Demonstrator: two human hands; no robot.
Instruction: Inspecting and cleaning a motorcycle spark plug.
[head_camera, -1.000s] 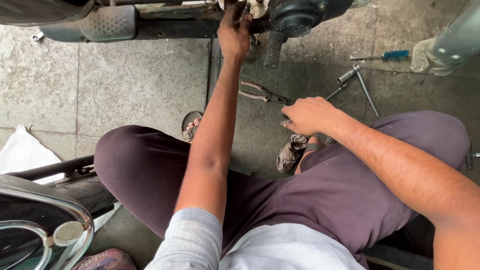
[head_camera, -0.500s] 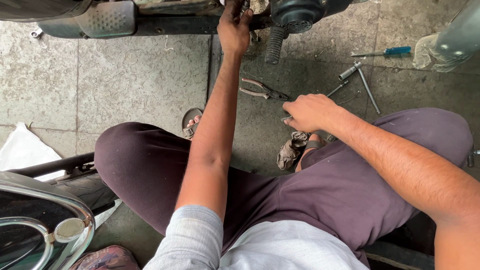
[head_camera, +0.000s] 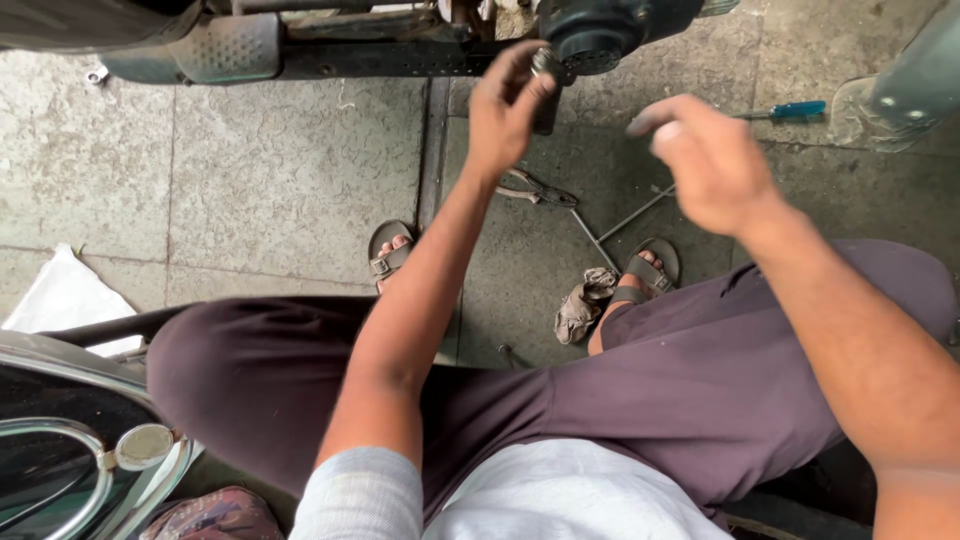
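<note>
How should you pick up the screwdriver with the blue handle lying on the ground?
Probably by the blue handle of the screwdriver, coming straight down from above with the right hand, which hangs nearest. It lies flat on the paving, handle towards the right and thin shaft pointing left. The handle is the thickest part, with bare ground on both sides for fingers.

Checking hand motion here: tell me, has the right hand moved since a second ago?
Yes. The right hand has lifted off the knee toward the blue-handled screwdriver lying on the pavement.
</note>
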